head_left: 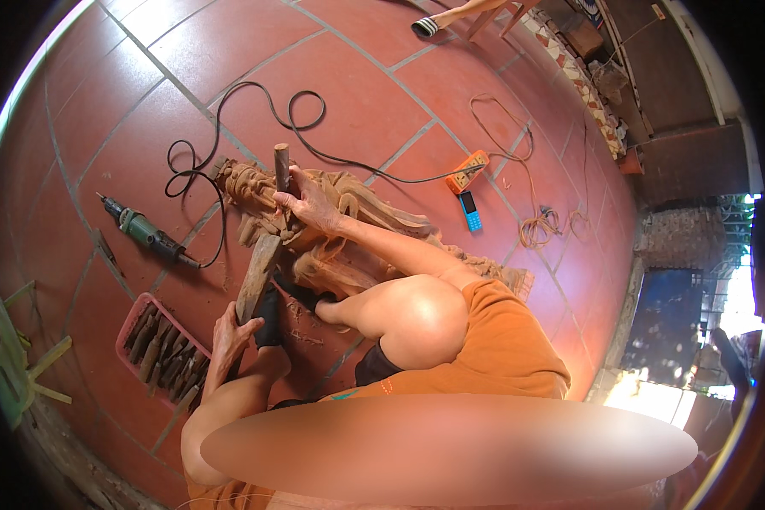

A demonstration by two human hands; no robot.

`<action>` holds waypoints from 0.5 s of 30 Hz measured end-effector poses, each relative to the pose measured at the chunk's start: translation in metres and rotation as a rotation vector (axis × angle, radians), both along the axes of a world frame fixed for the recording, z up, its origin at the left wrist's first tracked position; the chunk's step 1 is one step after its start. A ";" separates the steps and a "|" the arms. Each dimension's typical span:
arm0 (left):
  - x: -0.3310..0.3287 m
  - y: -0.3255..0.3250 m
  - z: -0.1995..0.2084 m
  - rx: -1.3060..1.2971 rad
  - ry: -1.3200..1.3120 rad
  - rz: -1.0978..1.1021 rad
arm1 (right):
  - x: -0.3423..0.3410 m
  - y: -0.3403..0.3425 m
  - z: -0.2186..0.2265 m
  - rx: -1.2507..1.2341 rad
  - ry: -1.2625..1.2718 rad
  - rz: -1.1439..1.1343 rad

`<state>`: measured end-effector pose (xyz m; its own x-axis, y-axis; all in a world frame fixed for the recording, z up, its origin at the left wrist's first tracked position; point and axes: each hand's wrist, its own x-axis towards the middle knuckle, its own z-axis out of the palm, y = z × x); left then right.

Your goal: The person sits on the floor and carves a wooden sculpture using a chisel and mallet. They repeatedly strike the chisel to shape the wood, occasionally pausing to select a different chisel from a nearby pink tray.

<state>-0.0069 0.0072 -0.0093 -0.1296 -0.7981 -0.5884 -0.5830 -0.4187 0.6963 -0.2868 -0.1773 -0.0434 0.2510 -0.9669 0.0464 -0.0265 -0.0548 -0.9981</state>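
Note:
A carved wooden statue (370,204) lies on its back across the floor, its crowned head toward the left. My right hand (313,206) is wrapped round a wood-handled chisel (282,161) held upright over the statue's upper part; the blade end is hidden behind the hand. Below it, my left hand (229,333) grips a flat wooden mallet (258,274), its thick end raised close to the statue and the chisel. I cannot tell whether the mallet touches either. My feet in dark socks (269,316) rest beside the statue among wood shavings.
A pink basket (126,333) full of wood-handled chisels stands at the left. Nearby lies a green power tool (149,236), its black cord running to an orange socket block (467,172). A blue phone (470,212) lies beside that. Another person's sandalled foot (427,27) shows far off.

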 end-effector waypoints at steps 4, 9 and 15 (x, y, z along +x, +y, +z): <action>0.002 0.001 -0.005 -0.001 -0.010 -0.012 | 0.000 0.002 0.003 0.000 -0.033 0.019; 0.003 0.002 -0.008 -0.011 -0.013 -0.018 | -0.002 0.003 0.007 -0.015 -0.039 0.032; 0.001 0.000 -0.001 -0.020 0.005 -0.023 | 0.002 0.000 0.005 0.076 -0.050 0.040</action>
<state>-0.0064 0.0071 -0.0100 -0.1514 -0.8064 -0.5717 -0.5890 -0.3909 0.7073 -0.2848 -0.1775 -0.0386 0.2888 -0.9573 -0.0133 0.0242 0.0212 -0.9995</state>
